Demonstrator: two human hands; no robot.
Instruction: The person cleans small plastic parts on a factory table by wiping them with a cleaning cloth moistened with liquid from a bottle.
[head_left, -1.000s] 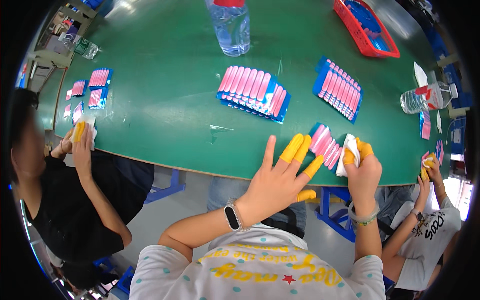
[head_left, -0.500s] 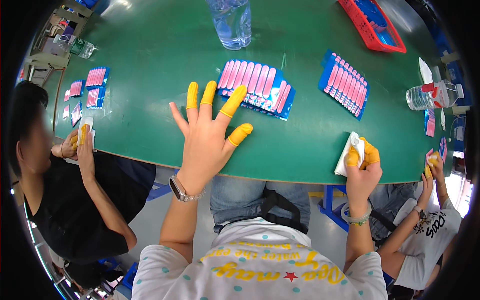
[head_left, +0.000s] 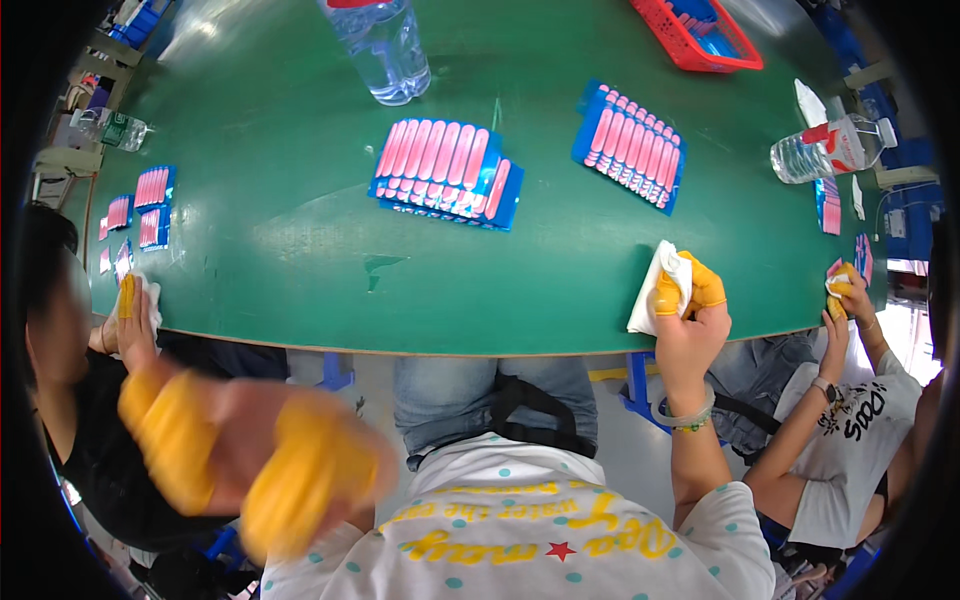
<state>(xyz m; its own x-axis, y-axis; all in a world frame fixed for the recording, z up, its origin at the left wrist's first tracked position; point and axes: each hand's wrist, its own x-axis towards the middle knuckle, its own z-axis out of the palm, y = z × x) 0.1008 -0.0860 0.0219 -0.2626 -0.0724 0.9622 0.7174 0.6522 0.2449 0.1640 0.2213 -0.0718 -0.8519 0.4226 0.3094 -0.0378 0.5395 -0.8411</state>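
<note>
My right hand [head_left: 693, 320], in yellow finger cots, pinches a folded white cloth [head_left: 655, 290] at the near edge of the green table [head_left: 300, 250]. Raised close to the camera at the lower left, my left hand [head_left: 260, 445] also wears yellow finger cots. It is smeared by motion, so its fingers' shape and anything in them do not show. Beyond my hands lies a stack of blue sheets with pink rounded strips [head_left: 435, 155], fanned unevenly. Nearest beyond my right hand is a second such stack [head_left: 632, 145], lying at a slant.
A large clear water bottle [head_left: 385, 55] stands at the back, and a red basket [head_left: 700, 35] of blue sheets is at the far right. Another bottle [head_left: 825, 150] lies right. Co-workers sit on both sides, a person's hand [head_left: 135, 320] at left and another's [head_left: 848, 290] at right.
My left hand has left its spread pose over the table by the middle stack and swung back, down and left. My right hand keeps the cloth. The whole view has shifted.
</note>
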